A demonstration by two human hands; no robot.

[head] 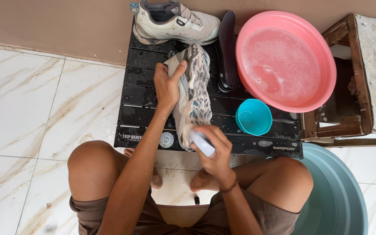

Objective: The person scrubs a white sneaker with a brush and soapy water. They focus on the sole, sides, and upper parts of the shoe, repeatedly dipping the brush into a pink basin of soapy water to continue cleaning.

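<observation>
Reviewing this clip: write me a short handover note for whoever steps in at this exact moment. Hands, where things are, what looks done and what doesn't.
Left hand: grips the soapy shoe by its side, steadying it on the black slatted table.
Right hand: closed on a small pale brush at the shoe's near end.
Nearby: second shoe at the table's far edge by the wall, no suds visible on it; dark insole standing against the pink basin of sudsy water; small teal bowl beside the basin; large teal tub on the floor at right.
Done: held shoe lathered.
Left: rinsing it; second shoe and insole look unwashed.
</observation>
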